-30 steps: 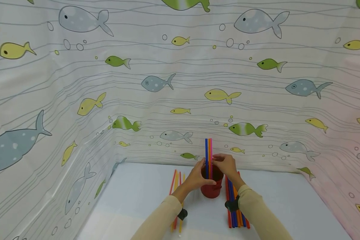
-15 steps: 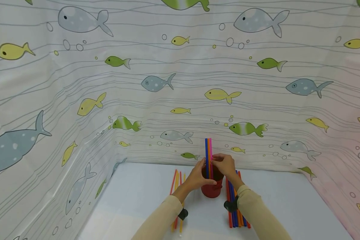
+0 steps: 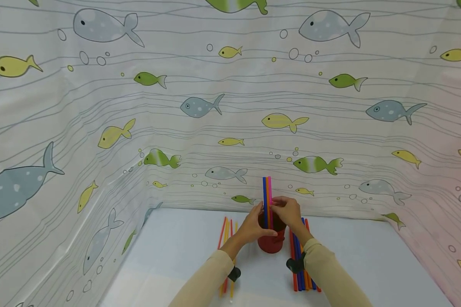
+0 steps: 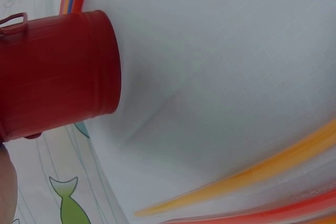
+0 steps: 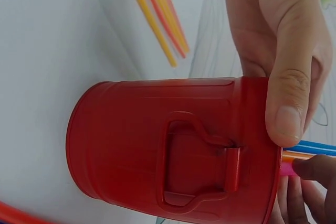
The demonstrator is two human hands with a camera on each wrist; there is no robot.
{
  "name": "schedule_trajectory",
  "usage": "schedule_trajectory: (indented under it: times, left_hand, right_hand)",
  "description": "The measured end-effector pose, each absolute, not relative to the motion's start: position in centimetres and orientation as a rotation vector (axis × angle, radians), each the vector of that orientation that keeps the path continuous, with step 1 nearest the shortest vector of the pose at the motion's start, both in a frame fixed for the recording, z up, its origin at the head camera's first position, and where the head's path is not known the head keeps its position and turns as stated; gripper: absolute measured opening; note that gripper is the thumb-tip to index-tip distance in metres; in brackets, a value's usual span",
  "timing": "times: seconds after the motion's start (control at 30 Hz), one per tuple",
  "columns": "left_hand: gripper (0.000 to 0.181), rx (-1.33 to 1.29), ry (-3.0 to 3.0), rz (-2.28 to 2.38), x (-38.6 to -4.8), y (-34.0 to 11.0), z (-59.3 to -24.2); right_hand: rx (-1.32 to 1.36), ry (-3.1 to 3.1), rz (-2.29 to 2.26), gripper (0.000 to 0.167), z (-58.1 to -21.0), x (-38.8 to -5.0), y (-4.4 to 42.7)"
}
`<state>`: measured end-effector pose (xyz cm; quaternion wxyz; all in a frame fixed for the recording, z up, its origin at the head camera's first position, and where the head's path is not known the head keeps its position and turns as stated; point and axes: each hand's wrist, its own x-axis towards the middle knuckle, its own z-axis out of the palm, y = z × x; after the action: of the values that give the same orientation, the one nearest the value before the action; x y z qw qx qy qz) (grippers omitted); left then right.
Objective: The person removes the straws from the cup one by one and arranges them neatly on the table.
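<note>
A small red metal bucket (image 3: 270,245) with a loop handle stands upright on the white table. Three straws, blue (image 3: 264,196), orange (image 3: 267,185) and pink (image 3: 270,192), rise together out of it, their lower ends hidden inside. My left hand (image 3: 252,225) grips the bucket's left side near the rim, its thumb (image 5: 287,114) across the front. Beside the straws, my right hand (image 3: 290,209) pinches them just above the rim, at the orange and pink ones. The left wrist view shows the bucket's wall (image 4: 58,72) and a sliver of hand (image 4: 6,187).
Several thinner red and yellow straws (image 3: 220,238) lie left of the bucket, partly under my left forearm. To its right is a row of red, blue and orange straws (image 3: 299,279), partly behind my right wrist. Fish-print sheeting (image 3: 230,157) surrounds the white table (image 3: 157,256).
Both hands, the bucket and the straws stay almost in place. Only a very slight shift of the head view shows.
</note>
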<state>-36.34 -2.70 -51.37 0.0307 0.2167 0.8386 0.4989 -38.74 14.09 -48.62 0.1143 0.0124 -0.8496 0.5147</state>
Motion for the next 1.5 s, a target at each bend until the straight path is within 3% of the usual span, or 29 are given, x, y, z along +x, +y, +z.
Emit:
schedule_trajectory:
  times: [0.77,1.23,1.5]
  left_hand:
    - [0.111,0.69,2.552,1.592,-36.6,-2.8,-51.6]
    - [0.112,0.656,2.57,1.558,-36.8,-2.8,-51.9]
    - [0.111,0.662,2.611,1.522,-36.8,-2.6,-51.7]
  right_hand:
    - [0.097,-2.337,1.669,0.029,-47.0,-38.2,15.7]
    - [0.214,-2.176,1.694,0.028,-42.5,-37.7,17.6]
    - [0.221,-2.056,1.835,0.036,-41.0,-37.4,19.1]
